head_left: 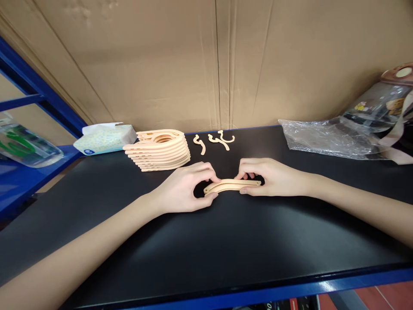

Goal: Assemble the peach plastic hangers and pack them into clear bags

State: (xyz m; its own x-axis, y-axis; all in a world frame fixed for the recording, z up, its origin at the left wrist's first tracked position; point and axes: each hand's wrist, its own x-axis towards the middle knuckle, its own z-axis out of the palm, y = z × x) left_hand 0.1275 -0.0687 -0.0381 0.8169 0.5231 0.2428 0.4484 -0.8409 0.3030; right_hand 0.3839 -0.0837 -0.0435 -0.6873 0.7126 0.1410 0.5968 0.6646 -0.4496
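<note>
A curved beige plastic hanger arm [228, 185] lies low over the black tabletop, with a small hole at each end. My left hand [190, 185] grips it toward its left end, thumb on the near side and fingers on the far side. Its right part is between the thumb and fingers of my right hand [264, 176]. Behind my hands lie several loose beige hooks: one hook [200, 144] on the left, and a small cluster of hooks [222, 140] beside it. A stack of beige hanger parts [158, 150] stands beyond my left hand.
A tissue pack [105, 137] sits left of the stack. Clear plastic wrapping [325, 137] and a transparent bottle with a strap [377, 107] are at the back right. A cardboard wall [161, 64] closes off the back; a blue metal frame [41, 82] rises at left.
</note>
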